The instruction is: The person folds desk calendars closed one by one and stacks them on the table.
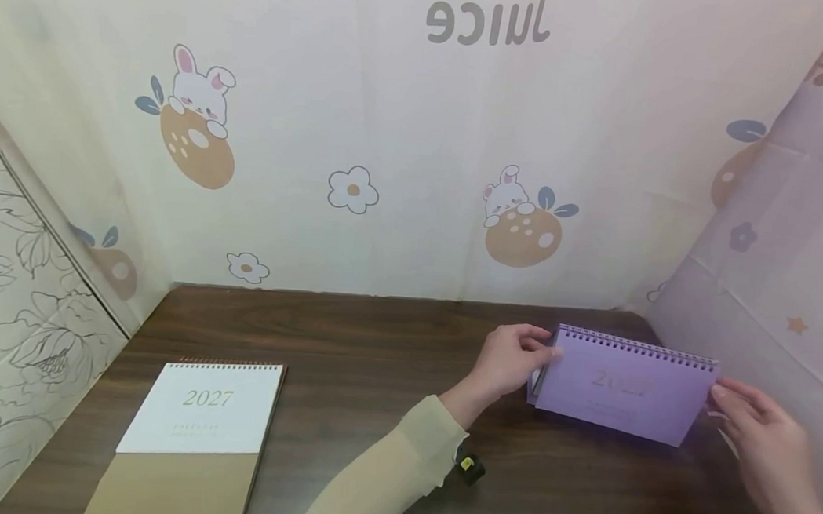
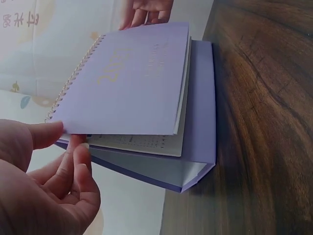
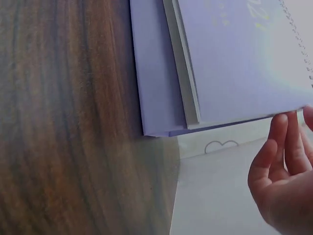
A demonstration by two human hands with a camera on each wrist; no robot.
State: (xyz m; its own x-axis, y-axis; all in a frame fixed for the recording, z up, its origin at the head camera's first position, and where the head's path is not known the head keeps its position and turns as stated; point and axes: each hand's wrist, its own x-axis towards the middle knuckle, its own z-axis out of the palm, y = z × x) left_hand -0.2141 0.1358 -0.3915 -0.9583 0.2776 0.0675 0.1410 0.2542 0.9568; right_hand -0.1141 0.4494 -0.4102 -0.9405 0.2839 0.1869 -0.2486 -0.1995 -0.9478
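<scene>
A purple spiral-bound desk calendar (image 1: 618, 395) stands on its folded base at the right of the table, with gold "2027" lettering on the cover. My left hand (image 1: 507, 361) pinches its upper left edge. In the left wrist view, the thumb lies on the cover and the fingers are at the edge of the pages. The cover (image 2: 132, 88) gapes from a printed page (image 2: 146, 143) beneath, above the purple base (image 2: 201, 107). My right hand (image 1: 761, 436) holds the opposite side edge near the spiral, its thumb and fingertips at the border in the right wrist view.
A second desk calendar (image 1: 200, 409), with a white cover and tan base, stands at the left of the dark wooden table (image 1: 378, 341). Patterned curtains (image 1: 392, 114) hang behind and at the sides. A small black object (image 1: 469, 466) with a yellow mark is by the left cuff.
</scene>
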